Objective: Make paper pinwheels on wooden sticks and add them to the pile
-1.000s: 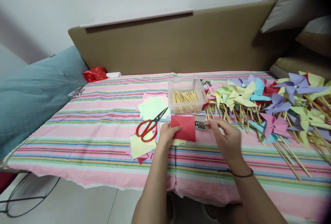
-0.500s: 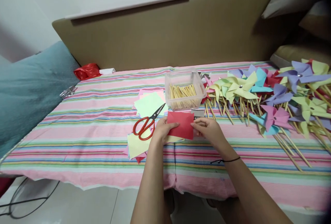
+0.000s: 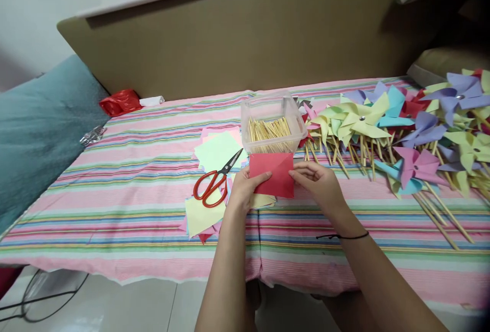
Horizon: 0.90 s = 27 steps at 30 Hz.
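A square of red paper [image 3: 272,181] is held up between both hands, above the striped cloth. My left hand [image 3: 245,185] pinches its left side, the thumb lying across the front. At the right edge, my right hand [image 3: 314,181] grips the same sheet between thumb and fingers; a black cord circles that wrist. Scissors with red handles [image 3: 216,183] rest left of my left hand, blades pointing up and right. Around them lie a pale green sheet [image 3: 217,150] and a yellow sheet [image 3: 204,215], each on top of other coloured papers.
Behind the red paper stands a clear plastic box [image 3: 252,112] holding many thin wooden sticks [image 3: 268,134]. Several finished paper pinwheels [image 3: 362,117] on sticks crowd the right side. Far left are a red plastic bag [image 3: 120,102], a silvery packet [image 3: 93,135] and a blue cushion [image 3: 46,117].
The red paper and both hands have shifted slightly right and up, nearer the box's front. My view has moved a little. Both hands keep their hold on the paper.
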Each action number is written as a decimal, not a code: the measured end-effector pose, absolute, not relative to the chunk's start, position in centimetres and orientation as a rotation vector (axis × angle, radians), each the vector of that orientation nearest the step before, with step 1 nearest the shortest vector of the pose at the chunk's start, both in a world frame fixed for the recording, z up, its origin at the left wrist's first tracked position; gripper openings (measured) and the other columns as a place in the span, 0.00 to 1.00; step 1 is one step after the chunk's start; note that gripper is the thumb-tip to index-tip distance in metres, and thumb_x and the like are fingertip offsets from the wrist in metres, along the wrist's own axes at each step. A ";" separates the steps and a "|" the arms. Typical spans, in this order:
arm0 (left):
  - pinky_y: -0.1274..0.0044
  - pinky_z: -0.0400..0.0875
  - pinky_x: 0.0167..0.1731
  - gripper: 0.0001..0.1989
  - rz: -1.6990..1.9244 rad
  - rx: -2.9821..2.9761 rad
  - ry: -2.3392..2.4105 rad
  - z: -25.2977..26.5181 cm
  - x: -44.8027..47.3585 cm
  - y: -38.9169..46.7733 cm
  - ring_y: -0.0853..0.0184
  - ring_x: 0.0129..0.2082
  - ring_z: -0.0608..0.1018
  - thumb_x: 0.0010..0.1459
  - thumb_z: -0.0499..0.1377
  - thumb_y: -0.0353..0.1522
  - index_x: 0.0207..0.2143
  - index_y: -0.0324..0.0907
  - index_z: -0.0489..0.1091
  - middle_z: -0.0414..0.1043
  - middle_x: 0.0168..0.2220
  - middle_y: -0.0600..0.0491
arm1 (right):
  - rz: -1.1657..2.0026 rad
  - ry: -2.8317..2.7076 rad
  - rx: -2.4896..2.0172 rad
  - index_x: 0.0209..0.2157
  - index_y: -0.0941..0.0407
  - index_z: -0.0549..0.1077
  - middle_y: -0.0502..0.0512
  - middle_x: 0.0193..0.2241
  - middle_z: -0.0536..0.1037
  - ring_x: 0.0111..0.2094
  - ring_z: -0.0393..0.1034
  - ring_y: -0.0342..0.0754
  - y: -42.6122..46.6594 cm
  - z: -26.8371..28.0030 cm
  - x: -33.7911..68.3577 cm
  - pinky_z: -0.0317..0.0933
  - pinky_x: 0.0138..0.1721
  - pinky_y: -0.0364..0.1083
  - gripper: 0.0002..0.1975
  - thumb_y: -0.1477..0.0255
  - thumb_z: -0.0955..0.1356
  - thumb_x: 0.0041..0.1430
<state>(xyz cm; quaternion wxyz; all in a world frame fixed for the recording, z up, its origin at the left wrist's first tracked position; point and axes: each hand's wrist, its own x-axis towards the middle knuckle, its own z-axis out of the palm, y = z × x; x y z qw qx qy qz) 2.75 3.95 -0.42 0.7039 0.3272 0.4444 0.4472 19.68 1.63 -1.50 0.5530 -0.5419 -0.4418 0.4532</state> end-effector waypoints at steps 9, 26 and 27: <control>0.72 0.72 0.35 0.16 0.987 0.657 0.957 -1.1 4.3 3.6 0.63 0.29 0.79 0.40 0.69 0.32 0.34 0.34 0.76 0.79 0.31 0.45 | 0.615 -1.296 -1.211 0.34 0.54 0.78 0.56 0.37 0.79 0.41 0.73 0.50 1.6 -1.6 19.9 0.67 0.44 0.51 0.06 0.72 0.69 0.55; 0.73 0.71 0.35 0.19 0.942 0.651 0.939 -0.3 4.7 3.4 0.63 0.29 0.79 0.44 0.67 0.35 0.39 0.34 0.76 0.79 0.32 0.45 | 0.298 -1.688 -1.124 0.38 0.51 0.79 0.58 0.48 0.73 0.43 0.73 0.49 1.7 -2.3 20.4 0.68 0.45 0.51 0.13 0.78 0.65 0.57; 0.72 0.71 0.36 0.19 0.941 0.647 0.939 -0.3 4.7 3.4 0.64 0.29 0.79 0.43 0.68 0.35 0.39 0.35 0.76 0.79 0.33 0.45 | 0.308 -1.685 -1.130 0.38 0.51 0.79 0.58 0.48 0.73 0.42 0.74 0.48 1.7 -2.3 20.4 0.68 0.45 0.51 0.13 0.78 0.65 0.57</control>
